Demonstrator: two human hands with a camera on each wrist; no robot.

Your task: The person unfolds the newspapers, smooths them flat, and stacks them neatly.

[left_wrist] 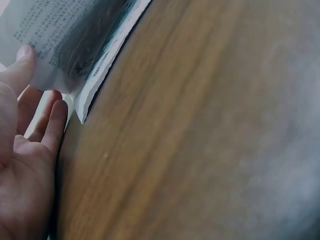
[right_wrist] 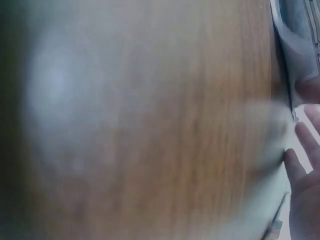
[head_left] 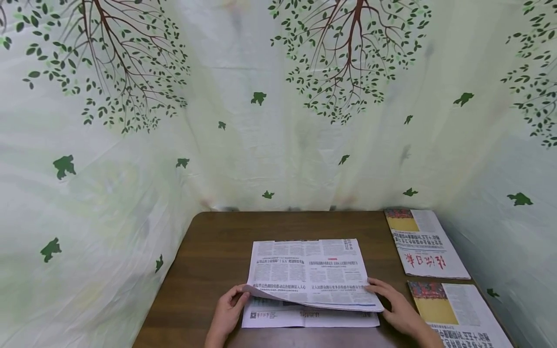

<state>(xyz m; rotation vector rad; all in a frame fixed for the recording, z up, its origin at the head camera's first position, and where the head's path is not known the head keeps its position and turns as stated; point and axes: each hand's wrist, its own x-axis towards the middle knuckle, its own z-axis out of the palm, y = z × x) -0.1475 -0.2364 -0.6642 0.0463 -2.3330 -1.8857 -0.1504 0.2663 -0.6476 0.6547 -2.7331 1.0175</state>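
Observation:
A newspaper (head_left: pixel 304 270) with dense printed columns lies in front of me at the middle of the table, its near edge lifted and curved. Under that raised edge, the lower part of the newspaper (head_left: pixel 313 319) shows flat on the wood. My left hand (head_left: pixel 228 309) pinches the left edge, and in the left wrist view the thumb (left_wrist: pixel 22 62) lies on the page with the other fingers behind it. At the right edge my right hand (head_left: pixel 398 309) holds the sheet near its corner. The right wrist view shows only part of that hand (right_wrist: pixel 305 175), beside the paper.
Two folded newspapers lie along the table's right side, one at the back (head_left: pixel 428 246) and one nearer (head_left: pixel 461 314). The brown wooden table (head_left: pixel 209 256) reaches back to a pale curtain (head_left: pixel 304 159) printed with trees and leaves, which hangs around the sides too.

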